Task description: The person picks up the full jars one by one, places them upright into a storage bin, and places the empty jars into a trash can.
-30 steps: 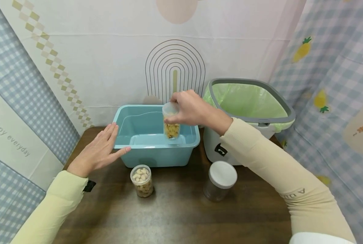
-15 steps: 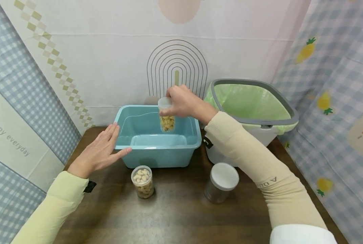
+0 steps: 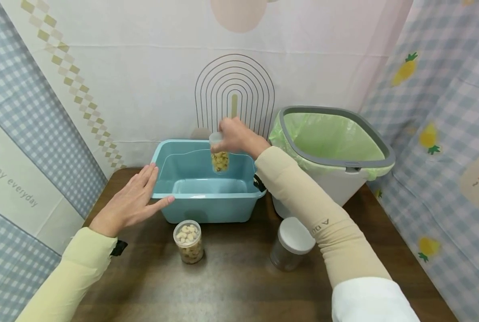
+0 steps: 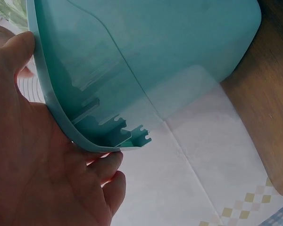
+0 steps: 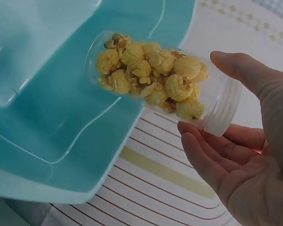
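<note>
Right hand (image 3: pixel 237 136) grasps the popcorn jar (image 5: pixel 148 77) near its lid (image 5: pixel 225 107), thumb on one side, fingers (image 5: pixel 200 150) on the other. Jar is over the tub (image 3: pixel 207 209), base downward and slightly tilted. No contact with the tub floor seen; whether the base sits below rim level cannot be told. Gripping at the lid end probably leaves the base free and the fingers clear of the tub walls.

Left hand (image 3: pixel 128 203) lies along the tub's left rim, fingers extended, thumb spread over the front corner, no clenching. Judged to be steadying the tub rather than lifting it.

The cashew jar (image 3: pixel 189 243) stands upright in front of the tub, near the left hand. A white-lidded jar (image 3: pixel 293 237) stands farther right, beside the right sleeve (image 3: pixel 316 201); contents not discernible. Both seem placed within easy reach.

Surface: dark wood-grain counter (image 3: pixel 231 277), with a soft sheen toward the near edge. A bin (image 3: pixel 340 183) with green liner (image 3: pixel 336 138) stands right of the tub, its mouth uncovered.

Room: pale printed cloth (image 3: pixel 143 89) behind, blue checked cloth (image 3: pixel 436 89) at both sides, pineapple motifs on the right.
</note>
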A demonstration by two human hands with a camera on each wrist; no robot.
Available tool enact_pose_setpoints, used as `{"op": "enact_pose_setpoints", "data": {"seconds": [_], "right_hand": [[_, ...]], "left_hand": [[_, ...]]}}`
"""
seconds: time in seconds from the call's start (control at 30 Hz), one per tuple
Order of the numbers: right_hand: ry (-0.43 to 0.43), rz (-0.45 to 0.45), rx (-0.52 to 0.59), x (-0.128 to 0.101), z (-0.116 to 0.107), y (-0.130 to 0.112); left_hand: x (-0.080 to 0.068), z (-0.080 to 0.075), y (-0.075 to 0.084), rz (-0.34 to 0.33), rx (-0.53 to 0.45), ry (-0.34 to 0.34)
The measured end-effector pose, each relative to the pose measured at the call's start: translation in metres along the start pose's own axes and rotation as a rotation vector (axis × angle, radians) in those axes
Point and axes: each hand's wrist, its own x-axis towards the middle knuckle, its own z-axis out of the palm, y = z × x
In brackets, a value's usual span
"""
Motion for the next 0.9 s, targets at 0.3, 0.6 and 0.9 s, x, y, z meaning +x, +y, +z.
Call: {"op": "enact_pose_setpoints", "data": {"seconds": [0.3, 0.6, 0.9], "right_hand": [[-0.050, 0.066, -0.040, 0.015, 0.018, 0.014], [-0.070, 0.095, -0.087, 0.026, 0.032, 0.027], [-0.098, 0.126, -0.106, 0.032, 0.042, 0.034]], "left_hand": [[-0.001, 0.000, -0.001, 0.001, 0.001, -0.004], [-0.002, -0.001, -0.002, 0.000, -0.001, 0.000], [-0.001, 0.001, -0.002, 0.014, -0.007, 0.023]]}}
